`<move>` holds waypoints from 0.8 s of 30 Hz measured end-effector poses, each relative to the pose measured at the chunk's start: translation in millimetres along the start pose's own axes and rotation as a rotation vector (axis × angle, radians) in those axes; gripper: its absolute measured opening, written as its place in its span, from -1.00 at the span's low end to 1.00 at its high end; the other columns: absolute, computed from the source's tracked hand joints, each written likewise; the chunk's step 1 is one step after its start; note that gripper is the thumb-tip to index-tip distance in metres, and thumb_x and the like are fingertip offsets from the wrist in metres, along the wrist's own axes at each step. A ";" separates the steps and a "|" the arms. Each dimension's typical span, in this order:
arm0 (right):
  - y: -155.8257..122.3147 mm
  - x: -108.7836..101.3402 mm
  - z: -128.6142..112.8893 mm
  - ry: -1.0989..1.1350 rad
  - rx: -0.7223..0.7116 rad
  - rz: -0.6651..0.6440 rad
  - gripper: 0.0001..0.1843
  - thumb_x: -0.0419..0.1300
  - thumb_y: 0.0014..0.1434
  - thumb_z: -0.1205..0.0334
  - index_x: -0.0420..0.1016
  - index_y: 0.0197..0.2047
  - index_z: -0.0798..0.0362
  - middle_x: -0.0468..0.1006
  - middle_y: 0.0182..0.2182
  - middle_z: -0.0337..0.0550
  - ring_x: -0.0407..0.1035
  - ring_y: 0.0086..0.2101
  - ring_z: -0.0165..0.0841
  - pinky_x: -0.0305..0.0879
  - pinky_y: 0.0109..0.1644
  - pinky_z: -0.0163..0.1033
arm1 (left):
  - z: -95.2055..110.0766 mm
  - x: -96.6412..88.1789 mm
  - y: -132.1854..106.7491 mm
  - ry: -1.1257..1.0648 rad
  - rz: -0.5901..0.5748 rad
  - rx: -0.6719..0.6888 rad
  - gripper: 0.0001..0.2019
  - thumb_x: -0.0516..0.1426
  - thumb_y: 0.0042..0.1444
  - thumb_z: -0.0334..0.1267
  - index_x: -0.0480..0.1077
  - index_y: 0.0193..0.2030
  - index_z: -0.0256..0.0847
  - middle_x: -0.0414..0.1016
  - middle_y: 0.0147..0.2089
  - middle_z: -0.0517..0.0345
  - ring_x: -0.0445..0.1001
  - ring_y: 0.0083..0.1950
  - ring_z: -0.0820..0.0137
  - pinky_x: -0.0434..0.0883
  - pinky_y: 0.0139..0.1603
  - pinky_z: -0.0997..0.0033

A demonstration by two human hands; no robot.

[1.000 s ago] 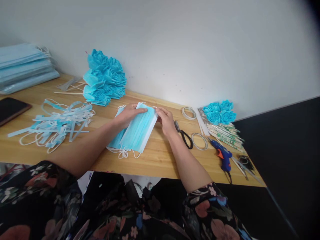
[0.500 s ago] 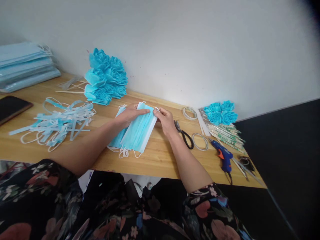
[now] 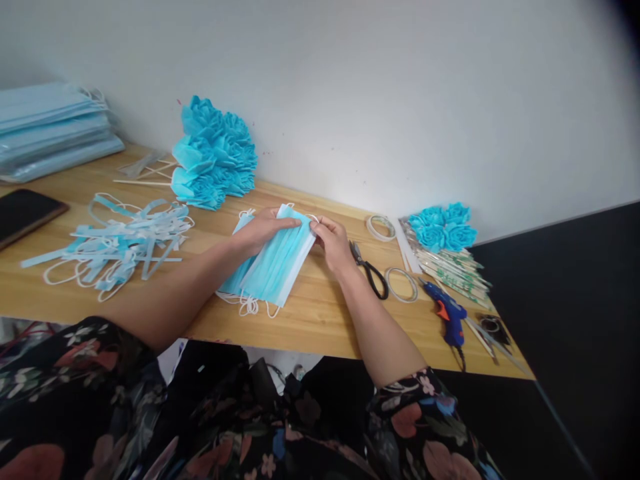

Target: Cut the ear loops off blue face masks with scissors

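Observation:
Both my hands hold a light blue face mask point(image 3: 274, 267), tilted over the middle of the table. My left hand point(image 3: 267, 230) is closed on its upper left part, the thumb lying across the blue front. At the upper right corner my right hand point(image 3: 331, 241) pinches the edge between thumb and fingers. Under and to the left of it lie more face masks point(image 3: 234, 281) on the wood, their white ear loops bunched at the lower end. My left forearm and hand cover part of these. Black-handled scissors point(image 3: 373, 275) rest just right of my right hand.
Left lie cut mask strips point(image 3: 127, 243), a phone point(image 3: 30, 215) and packed masks point(image 3: 50, 130). Blue fabric flowers point(image 3: 215, 157) stand behind. Right are tape rolls point(image 3: 381, 227), smaller flowers point(image 3: 443, 227), wrapped sticks point(image 3: 457, 275) and a blue glue gun point(image 3: 450, 317) near the table's front edge.
Hardly anything differs. The whole view has shifted very slightly, and both hands keep the same grip on the mask.

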State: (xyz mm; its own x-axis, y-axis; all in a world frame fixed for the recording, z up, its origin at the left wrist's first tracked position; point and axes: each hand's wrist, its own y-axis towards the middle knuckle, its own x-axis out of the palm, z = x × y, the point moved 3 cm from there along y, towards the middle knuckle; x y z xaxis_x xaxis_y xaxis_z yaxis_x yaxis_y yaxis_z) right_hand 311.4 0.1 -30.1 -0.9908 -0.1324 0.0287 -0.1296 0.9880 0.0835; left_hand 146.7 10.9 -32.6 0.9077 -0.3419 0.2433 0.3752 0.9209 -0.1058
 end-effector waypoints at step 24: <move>1.1 -0.2 2.5 -0.027 0.009 0.013 -0.66 0.36 -0.03 -0.09 0.44 -0.44 -0.01 0.31 -0.53 -0.33 0.22 -0.46 -0.43 0.22 -0.36 -0.28 | 0.5 0.9 0.5 0.030 0.012 0.001 -0.76 0.32 -0.03 -0.17 0.45 -0.30 -0.25 0.58 -0.32 0.01 0.48 -0.37 0.35 0.43 -0.29 0.35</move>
State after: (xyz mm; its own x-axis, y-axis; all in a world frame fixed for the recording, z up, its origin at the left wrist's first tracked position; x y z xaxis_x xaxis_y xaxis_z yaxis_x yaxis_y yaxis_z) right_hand 311.3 1.5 -32.5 -0.9930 -0.1178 0.0024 -0.1173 0.9903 0.0742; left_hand 147.6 11.1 -31.9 0.9175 -0.3358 0.2133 0.3637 0.9253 -0.1077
